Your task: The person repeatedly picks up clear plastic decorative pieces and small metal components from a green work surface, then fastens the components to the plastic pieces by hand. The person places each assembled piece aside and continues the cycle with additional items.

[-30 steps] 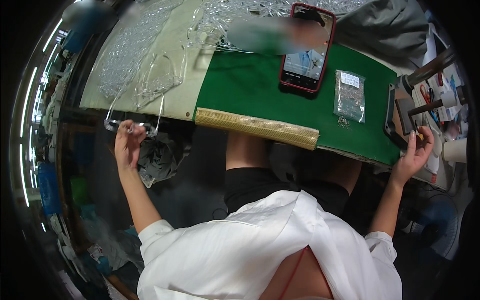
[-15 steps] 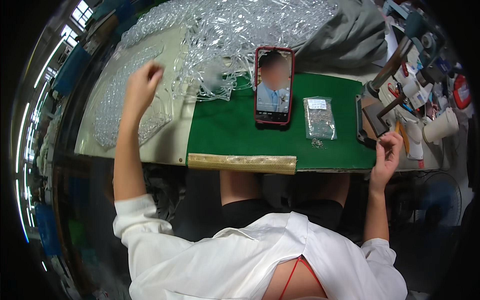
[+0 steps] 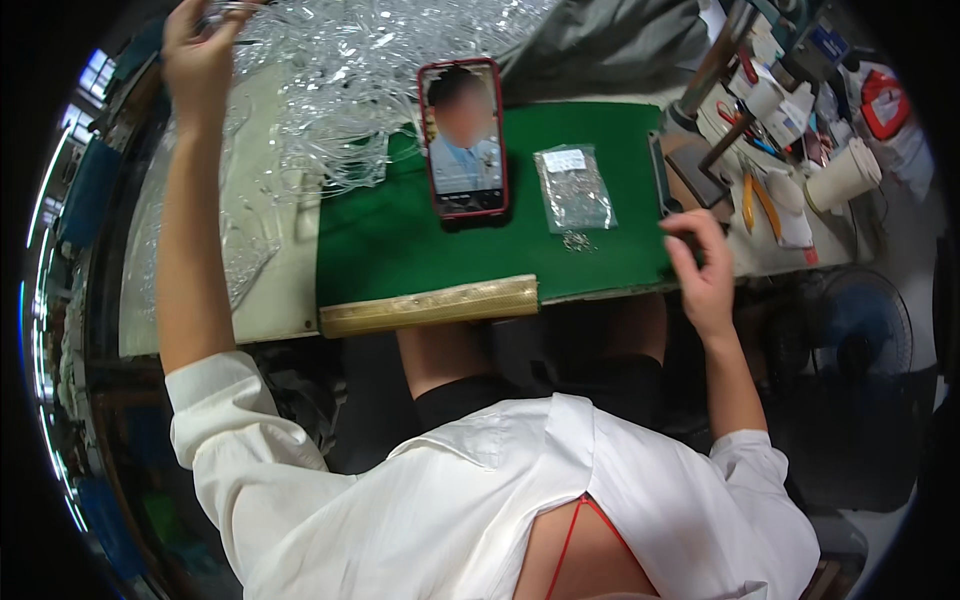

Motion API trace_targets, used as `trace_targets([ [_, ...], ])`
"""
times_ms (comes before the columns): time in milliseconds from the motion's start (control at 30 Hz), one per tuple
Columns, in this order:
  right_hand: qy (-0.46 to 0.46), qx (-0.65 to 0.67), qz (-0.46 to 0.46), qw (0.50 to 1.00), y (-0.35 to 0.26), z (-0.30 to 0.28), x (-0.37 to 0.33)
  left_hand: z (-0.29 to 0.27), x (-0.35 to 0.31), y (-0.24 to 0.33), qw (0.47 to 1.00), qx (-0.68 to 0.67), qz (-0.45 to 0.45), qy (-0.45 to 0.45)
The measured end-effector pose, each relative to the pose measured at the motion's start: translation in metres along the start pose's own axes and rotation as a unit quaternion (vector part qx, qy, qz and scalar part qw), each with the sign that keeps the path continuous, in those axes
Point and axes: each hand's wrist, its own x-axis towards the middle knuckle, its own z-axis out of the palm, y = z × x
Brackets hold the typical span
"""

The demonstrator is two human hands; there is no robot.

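Note:
My left hand (image 3: 203, 65) is stretched out to the far left, partly cut by the upper edge of the picture. Its thumb and fingers close round glossy clear plastic strips (image 3: 238, 8) beside the large tangled heap (image 3: 345, 100); the fingertips are partly hidden. Near the front right of the green mat (image 3: 400, 250), my right hand (image 3: 706, 268) is loosely curled, thumb and forefinger apart, nothing visible between them. Just beyond it is the base of a small hand press (image 3: 695, 172). A clear bag of small metal bits (image 3: 575, 190) lies left of that hand, with loose metal bits (image 3: 578, 242) below it.
A red-cased phone (image 3: 464, 140) showing a video stands on the mat. A gold strip (image 3: 430, 305) lines the front edge. Yellow-handled pliers (image 3: 762, 205) and a white cup (image 3: 845, 175) are at the right. Grey cloth (image 3: 610, 50) lies at the back, flat plastic pieces (image 3: 225, 225) at the left.
My left hand has moved farther out to the far left, to the plastic strips. My right hand's thumb and forefinger have parted. The whole view has shifted, so the table appears farther left and higher.

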Motion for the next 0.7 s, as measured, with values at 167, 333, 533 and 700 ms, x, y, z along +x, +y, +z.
trace_targets([
  [167, -0.186, -0.172, -0.091, 0.963, -0.001, 0.016, 0.000, -0.031, -0.037, 0.015, 0.853, -0.364, -0.367, 0.074],
  [333, -0.228, -0.231, -0.152, 0.934, 0.009, 0.016, -0.001, -0.031, -0.115, 0.104, 0.838, -0.440, -0.309, -0.095],
  [533, -0.227, -0.143, -0.090, 0.959, 0.016, 0.010, 0.000, -0.010, -0.162, 0.216, 0.794, -0.466, -0.376, -0.105],
  [700, -0.206, -0.123, -0.064, 0.969, 0.026, 0.021, 0.009, 0.020, -0.176, 0.245, 0.812, -0.381, -0.422, -0.134],
])
